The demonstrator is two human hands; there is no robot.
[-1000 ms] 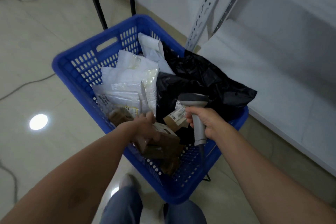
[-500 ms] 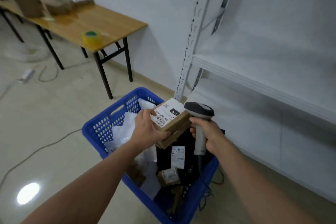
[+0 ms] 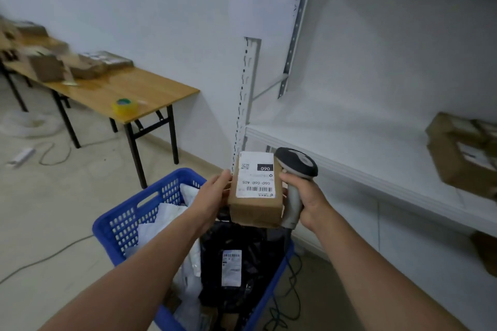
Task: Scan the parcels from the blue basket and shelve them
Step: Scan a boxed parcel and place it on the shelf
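Observation:
My left hand [image 3: 212, 197] holds a small brown cardboard parcel [image 3: 255, 208] by its left side, lifted above the blue basket [image 3: 118, 226]. The parcel's white label with a barcode faces me. My right hand [image 3: 306, 196] grips the handle of a grey barcode scanner [image 3: 297, 162], whose head sits just right of the parcel's top edge; its fingertips touch the parcel's right side. In the basket lie a black bag parcel [image 3: 242, 269] with a white label and several white bag parcels [image 3: 164, 223].
A white metal shelf [image 3: 363, 158] stands to the right, with a brown box [image 3: 462, 153] on it at the far right. At the left is a wooden table [image 3: 121, 88] with cardboard boxes and a yellow tape roll [image 3: 125, 106]. Cables lie on the floor.
My left hand took the brown parcel out of the basket and raised it beside the scanner. It now stands more upright with its label facing me. My view rose from the basket toward the shelf.

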